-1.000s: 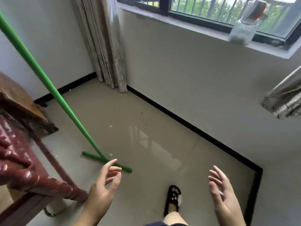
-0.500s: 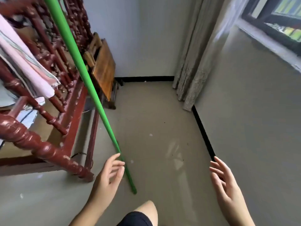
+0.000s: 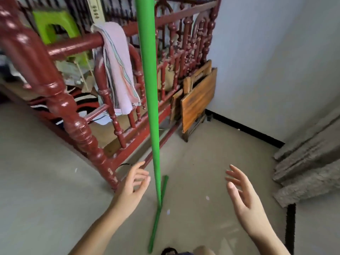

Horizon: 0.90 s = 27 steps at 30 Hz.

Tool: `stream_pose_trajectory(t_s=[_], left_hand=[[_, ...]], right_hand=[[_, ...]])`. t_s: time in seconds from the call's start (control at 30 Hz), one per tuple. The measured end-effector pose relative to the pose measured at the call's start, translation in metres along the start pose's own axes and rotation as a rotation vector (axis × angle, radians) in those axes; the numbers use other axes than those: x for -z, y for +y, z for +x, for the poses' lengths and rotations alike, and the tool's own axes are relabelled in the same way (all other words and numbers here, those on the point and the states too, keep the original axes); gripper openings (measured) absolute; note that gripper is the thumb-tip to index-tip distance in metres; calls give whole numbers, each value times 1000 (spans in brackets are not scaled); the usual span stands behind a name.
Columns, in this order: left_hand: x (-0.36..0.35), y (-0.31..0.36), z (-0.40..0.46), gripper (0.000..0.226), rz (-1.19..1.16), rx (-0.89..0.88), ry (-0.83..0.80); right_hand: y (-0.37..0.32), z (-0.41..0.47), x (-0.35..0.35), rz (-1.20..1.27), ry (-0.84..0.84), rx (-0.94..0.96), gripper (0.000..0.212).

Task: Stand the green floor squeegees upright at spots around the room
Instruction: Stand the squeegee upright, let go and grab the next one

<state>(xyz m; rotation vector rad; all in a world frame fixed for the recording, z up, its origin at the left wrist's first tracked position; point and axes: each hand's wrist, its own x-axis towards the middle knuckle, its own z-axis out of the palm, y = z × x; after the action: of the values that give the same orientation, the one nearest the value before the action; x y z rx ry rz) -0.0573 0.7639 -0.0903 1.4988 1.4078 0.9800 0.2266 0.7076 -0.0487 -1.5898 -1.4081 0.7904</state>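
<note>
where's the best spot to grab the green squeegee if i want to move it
Grip the handle, not the blade. The handle stands almost straight up from the floor, bare and round, so a wrapped fist suits it. The left hand is nearest: probably come from that side, fairly high up so it stays balanced.

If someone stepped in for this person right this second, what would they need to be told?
Left hand: open, empty, beside the pole with no grip on it.
Right hand: open, empty, clear of everything.
Green squeegee: standing about upright with its blade flat on the floor, next to the red wooden bed frame; nobody holds it.
Done: this one looks placed.
Left: check it stays standing. No other squeegee is in view, so any others must be found elsewhere in the room.
</note>
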Motion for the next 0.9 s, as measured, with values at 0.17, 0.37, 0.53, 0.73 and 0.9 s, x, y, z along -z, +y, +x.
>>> stream_pose_trajectory(t_s=[0.17, 0.37, 0.53, 0.73, 0.9], left_hand=[[-25, 13, 46, 46, 127, 80, 150], [-65, 49, 86, 35, 65, 223, 420], [-86, 76, 90, 20, 89, 454, 602], [-86, 82, 35, 26, 204, 576, 779], [-84, 81, -53, 19, 178, 701, 948]], right_hand=[[-29, 116, -24, 19, -358, 244, 47], [-99, 204, -68, 69, -781, 581, 47], [-129, 216, -84, 104, -966, 679, 29], [-144, 173, -95, 105, -1168, 730, 25], [-158, 93, -100, 216, -1360, 808, 22]])
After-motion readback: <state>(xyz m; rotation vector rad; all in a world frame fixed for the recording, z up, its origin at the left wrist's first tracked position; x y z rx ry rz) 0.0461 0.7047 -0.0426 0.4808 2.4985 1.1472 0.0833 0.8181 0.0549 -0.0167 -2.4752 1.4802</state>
